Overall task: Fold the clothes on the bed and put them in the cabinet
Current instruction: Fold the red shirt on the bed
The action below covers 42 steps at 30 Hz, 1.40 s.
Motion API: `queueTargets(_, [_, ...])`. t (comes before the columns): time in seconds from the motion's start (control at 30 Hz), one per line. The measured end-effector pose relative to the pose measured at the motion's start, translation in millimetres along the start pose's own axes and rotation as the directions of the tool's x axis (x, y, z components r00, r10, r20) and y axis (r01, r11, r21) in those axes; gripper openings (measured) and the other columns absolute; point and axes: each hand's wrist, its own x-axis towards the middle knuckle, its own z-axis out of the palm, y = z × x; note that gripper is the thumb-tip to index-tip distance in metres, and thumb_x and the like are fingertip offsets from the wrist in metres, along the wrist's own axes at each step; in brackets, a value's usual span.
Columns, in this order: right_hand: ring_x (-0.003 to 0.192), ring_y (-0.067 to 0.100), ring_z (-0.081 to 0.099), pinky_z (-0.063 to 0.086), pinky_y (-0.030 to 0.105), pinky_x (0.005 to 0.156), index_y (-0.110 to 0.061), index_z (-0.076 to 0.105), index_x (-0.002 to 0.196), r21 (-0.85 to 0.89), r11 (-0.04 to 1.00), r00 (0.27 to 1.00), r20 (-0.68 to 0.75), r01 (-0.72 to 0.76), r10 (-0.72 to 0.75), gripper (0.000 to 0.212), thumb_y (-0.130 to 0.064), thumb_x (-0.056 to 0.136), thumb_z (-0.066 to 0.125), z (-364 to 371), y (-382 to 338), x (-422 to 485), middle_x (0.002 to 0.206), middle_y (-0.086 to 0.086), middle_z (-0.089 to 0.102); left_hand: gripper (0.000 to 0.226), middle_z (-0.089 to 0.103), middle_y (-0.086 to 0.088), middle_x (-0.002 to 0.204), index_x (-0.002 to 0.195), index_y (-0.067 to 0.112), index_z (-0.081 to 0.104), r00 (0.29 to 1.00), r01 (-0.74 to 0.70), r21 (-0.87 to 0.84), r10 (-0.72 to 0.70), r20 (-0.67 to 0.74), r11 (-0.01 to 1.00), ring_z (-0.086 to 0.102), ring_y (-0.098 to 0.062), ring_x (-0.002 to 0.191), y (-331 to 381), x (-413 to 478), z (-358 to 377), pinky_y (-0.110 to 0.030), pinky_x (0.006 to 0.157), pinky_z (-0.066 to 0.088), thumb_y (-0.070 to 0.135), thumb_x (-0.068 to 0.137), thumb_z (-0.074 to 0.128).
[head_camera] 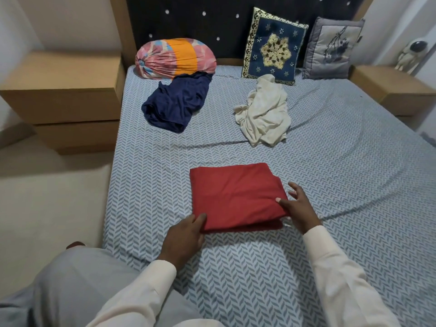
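The folded red garment (pixel 236 194) lies flat on the bed (pixel 330 161), near its front and toward its left side. The left grip (pixel 186 234) pinches the near left corner, thumb on top, fingers hidden beneath. The right grip (pixel 298 207) is released, thumb resting on the right edge, fingers spread just beside it. To lift well, I judge both should slide fully under so the layers hold together. The bed's left edge is near, with floor (pixel 47 197) beyond. The navy garment (pixel 175 105) and cream garment (pixel 264 116) lie unfolded, well apart, toward the headboard
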Motion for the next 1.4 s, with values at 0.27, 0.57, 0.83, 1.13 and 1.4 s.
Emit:
queueTargets(0.27, [0.086, 0.022, 0.057, 0.043, 0.03, 0.098, -0.015, 0.04, 0.144, -0.563, 0.823, 0.927, -0.268, 0.07, -0.263, 0.074, -0.006, 0.079, 0.073, 7, 16, -34, 0.136, 0.016, 0.036, 0.045, 0.06, -0.001, 0.098, 0.123, 0.023, 0.052, 0.999, -0.029, -0.009, 0.029, 0.016, 1.0, 0.062, -0.024, 0.081, -4, -2, 8, -0.034, 0.06, 0.05, 0.033, 0.079, 0.048])
queueTargets(0.57, [0.103, 0.037, 0.057, 0.047, 0.039, 0.088, -0.011, 0.063, 0.107, -0.931, 0.312, 0.965, 0.115, 0.188, -0.236, 0.035, -0.029, 0.079, 0.053, 57, -3, -10, 0.108, 0.017, 0.059, 0.04, 0.059, -0.004, 0.109, 0.119, 0.014, 0.05, 0.909, 0.392, -0.56, -0.4, 0.116, 0.73, 0.06, -0.022, 0.098, 3, 13, 6, -0.029, 0.078, 0.046, 0.035, 0.088, 0.064])
queueTargets(0.83, [0.111, 0.03, 0.06, 0.044, 0.036, 0.1, -0.013, 0.061, 0.126, -0.691, 0.506, 0.849, 0.491, 0.516, -0.196, 0.041, -0.026, 0.088, 0.066, 184, -68, 32, 0.116, 0.012, 0.067, 0.029, 0.065, -0.001, 0.063, 0.065, 0.017, 0.059, 0.817, 0.528, -0.763, -0.467, 0.337, 0.373, 0.068, -0.03, 0.066, 0, 13, 10, -0.042, 0.065, 0.054, 0.04, 0.068, 0.077])
queueTargets(1.13, [0.092, 0.018, 0.057, 0.043, 0.029, 0.08, -0.026, 0.065, 0.089, -0.76, 0.31, 0.769, 0.628, 0.572, 0.118, 0.018, -0.04, 0.082, 0.074, 271, -88, 91, 0.095, -0.001, 0.06, 0.029, 0.067, -0.012, 0.068, 0.057, 0.028, 0.047, 0.845, 0.518, -0.757, -0.378, 0.379, 0.399, 0.071, -0.028, 0.068, -18, 11, 14, -0.042, 0.061, 0.056, 0.039, 0.073, 0.068])
queueTargets(1.4, [0.089, 0.013, 0.057, 0.044, 0.031, 0.083, -0.037, 0.057, 0.099, -0.761, 0.363, 0.783, 0.611, 0.538, 0.12, 0.034, -0.052, 0.075, 0.077, 267, -77, 106, 0.091, -0.012, 0.058, 0.031, 0.07, -0.01, 0.061, 0.059, 0.021, 0.044, 0.799, 0.579, -0.746, -0.412, 0.438, 0.33, 0.071, -0.021, 0.058, -19, 15, 12, -0.043, 0.059, 0.058, 0.027, 0.082, 0.065])
